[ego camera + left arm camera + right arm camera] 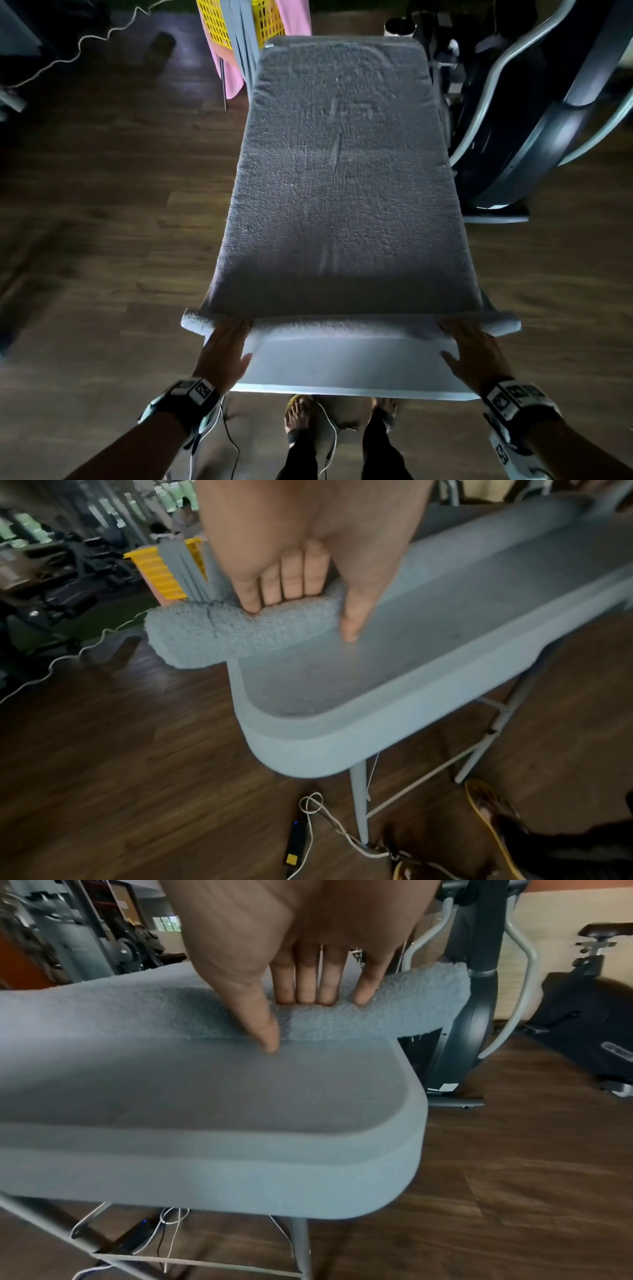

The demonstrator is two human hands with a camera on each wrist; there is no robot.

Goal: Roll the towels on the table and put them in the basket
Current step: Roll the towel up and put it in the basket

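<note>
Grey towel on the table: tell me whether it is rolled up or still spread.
Mostly spread. The grey towel lies flat along the table; only its near edge is curled into a thin roll under the left hand and right hand.

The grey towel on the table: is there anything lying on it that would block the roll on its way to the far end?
Nothing visible does. The grey towel lies flat and bare ahead of the small roll started at its near edge, which the left hand and right hand press. The yellow basket stands beyond the far end.
</note>
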